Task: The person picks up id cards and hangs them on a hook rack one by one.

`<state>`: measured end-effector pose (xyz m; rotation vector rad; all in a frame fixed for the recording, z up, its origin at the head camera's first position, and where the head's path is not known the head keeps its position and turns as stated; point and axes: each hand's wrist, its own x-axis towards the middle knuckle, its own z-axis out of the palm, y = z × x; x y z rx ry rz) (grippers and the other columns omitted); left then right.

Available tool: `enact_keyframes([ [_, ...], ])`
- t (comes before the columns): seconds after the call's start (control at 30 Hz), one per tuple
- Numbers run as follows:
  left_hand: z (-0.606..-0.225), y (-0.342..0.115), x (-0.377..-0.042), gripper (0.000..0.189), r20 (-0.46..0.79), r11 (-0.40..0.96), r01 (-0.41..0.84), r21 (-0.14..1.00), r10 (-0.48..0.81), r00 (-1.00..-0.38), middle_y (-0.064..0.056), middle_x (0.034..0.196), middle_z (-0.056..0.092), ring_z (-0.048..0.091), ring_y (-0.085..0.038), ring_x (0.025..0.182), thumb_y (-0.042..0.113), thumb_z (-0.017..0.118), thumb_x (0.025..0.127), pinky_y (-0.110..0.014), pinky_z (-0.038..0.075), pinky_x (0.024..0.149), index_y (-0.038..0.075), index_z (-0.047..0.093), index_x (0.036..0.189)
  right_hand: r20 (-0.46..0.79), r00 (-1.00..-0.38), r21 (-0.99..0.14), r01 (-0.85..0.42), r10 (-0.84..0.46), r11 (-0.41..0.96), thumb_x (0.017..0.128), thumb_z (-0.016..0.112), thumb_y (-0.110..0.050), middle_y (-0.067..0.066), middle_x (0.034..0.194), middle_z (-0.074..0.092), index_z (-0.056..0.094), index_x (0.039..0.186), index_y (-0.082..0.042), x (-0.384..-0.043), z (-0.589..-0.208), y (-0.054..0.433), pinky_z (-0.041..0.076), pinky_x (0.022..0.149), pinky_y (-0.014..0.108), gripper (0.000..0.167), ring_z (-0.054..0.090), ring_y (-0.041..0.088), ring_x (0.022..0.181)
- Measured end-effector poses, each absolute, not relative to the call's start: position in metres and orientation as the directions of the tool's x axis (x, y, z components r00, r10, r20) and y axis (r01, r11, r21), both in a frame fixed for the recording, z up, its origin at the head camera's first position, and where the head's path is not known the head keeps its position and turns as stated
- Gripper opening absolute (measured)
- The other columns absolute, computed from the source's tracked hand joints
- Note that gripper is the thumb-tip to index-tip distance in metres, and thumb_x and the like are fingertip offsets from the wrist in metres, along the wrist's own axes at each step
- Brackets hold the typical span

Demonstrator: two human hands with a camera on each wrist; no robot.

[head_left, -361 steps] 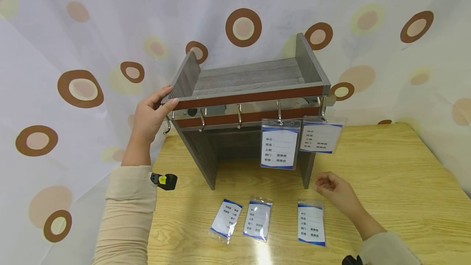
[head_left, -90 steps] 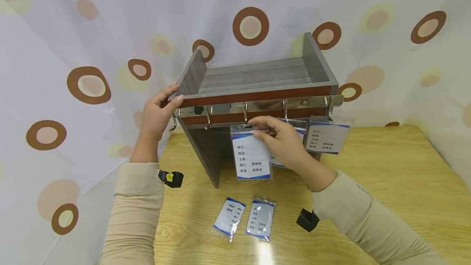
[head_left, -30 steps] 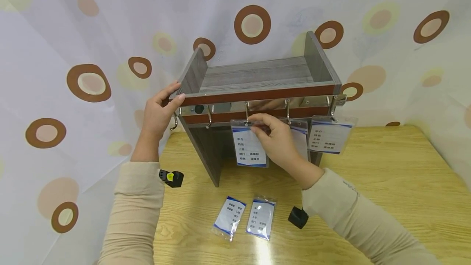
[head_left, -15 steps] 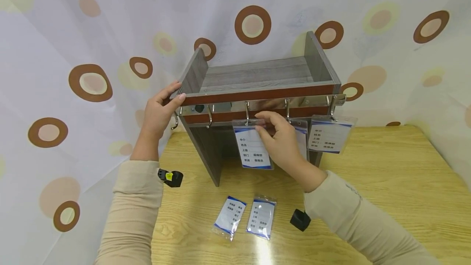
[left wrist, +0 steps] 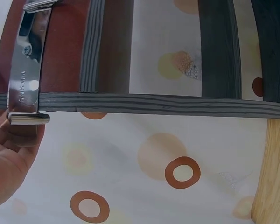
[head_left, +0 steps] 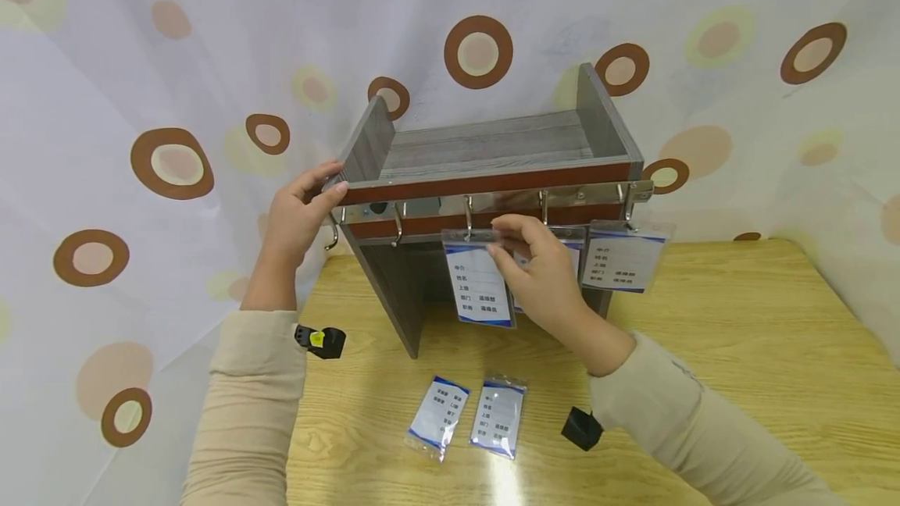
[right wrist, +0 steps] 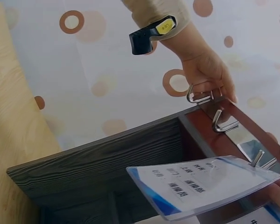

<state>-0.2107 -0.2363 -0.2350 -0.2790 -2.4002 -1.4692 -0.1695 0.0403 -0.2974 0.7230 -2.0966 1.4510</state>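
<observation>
White rectangular plastic badge (head_left: 481, 287) now up at middle metal hook (head_left: 469, 213) of grey wooden rack (head_left: 485, 145), apparently hung; left hand (head_left: 294, 215) grips rack, right hand (head_left: 540, 265) unclear whether pinching.

We see a wooden table (head_left: 738, 350) bearing a grey shelf (head_left: 485, 148) and, lying flat before the shelf, a slanted badge (head_left: 439, 415), its print upside down, with a straighter badge (head_left: 498, 418) just to its right.

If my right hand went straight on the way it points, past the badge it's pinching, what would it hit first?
Probably the middle metal hook, just ahead of your right hand at the top edge of the ID badge; depth is unclear.
</observation>
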Motion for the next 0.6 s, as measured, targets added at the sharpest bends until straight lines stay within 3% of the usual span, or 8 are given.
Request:
enact_keyframes([
  [0.33, -0.230, -0.238, -0.197, 0.040, 0.441, 0.458, 0.378, 0.805, -0.034, -0.897, -0.011, 0.117, 0.050, 0.047, -0.021, 0.105, 0.024, 0.056, 0.084, -0.031, 0.038, 0.086, 0.005, 0.052, 0.119, 0.686, -0.714, -0.675, -0.697, -0.142, 0.243, 0.078, 0.059, 0.005, 0.015, 0.106, 0.052, 0.051, 0.107, 0.007, -0.161, -0.287, 0.050, 0.042, 0.083, 0.023, 0.031, 0.052, 0.022, 0.099],
  [0.6, -0.227, -0.236, -0.178, 0.033, 0.540, 0.406, 0.471, 0.783, -0.070, -0.839, -0.010, 0.114, 0.052, 0.049, -0.016, 0.101, 0.012, 0.056, 0.084, -0.027, 0.039, 0.086, -0.001, 0.054, 0.114, 0.721, -0.673, -0.643, -0.738, -0.164, 0.205, 0.077, 0.058, 0.009, 0.018, 0.107, 0.052, 0.051, 0.106, 0.009, -0.159, -0.278, 0.066, 0.043, 0.081, 0.027, 0.030, 0.052, 0.028, 0.096],
])
